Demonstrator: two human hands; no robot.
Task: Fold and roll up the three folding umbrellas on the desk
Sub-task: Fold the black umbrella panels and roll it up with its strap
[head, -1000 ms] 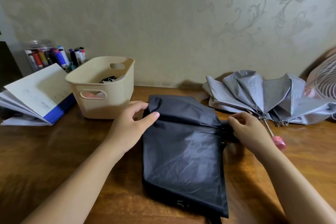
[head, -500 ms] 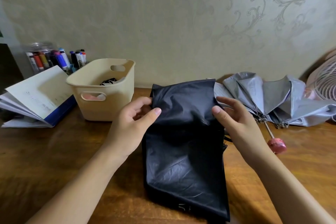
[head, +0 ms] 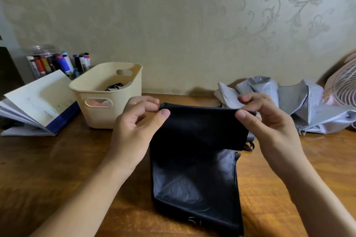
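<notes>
1. Two hands of mine hold one black umbrella [head: 196,179] by the top edge of its cloth. My left hand [head: 134,131] pinches the left corner between thumb and forefinger, and my right hand [head: 269,127] pinches the right corner the same way.
2. The pinched edge is raised off the table [head: 57,169] and drawn straight between my hands. My other fingers curl loosely behind the cloth.
3. The rest of the black umbrella lies on the middle of the table and runs toward the near edge, its cloth flat and creased.
4. A small dark loop [head: 249,146] pokes out at its right side, below my right hand.
5. A silver-grey umbrella [head: 308,109] lies half collapsed at the far right of the table, against the wall and just behind my right hand.
6. A pink fan [head: 344,84] stands in the far right corner, partly cut off from view.
7. A cream basket [head: 107,106] stands at the far edge, left of the middle, near my left hand but apart from it.
8. An open book [head: 38,102] lies at the left edge, just beside the basket, with a jar of markers [head: 44,61] behind it.
</notes>
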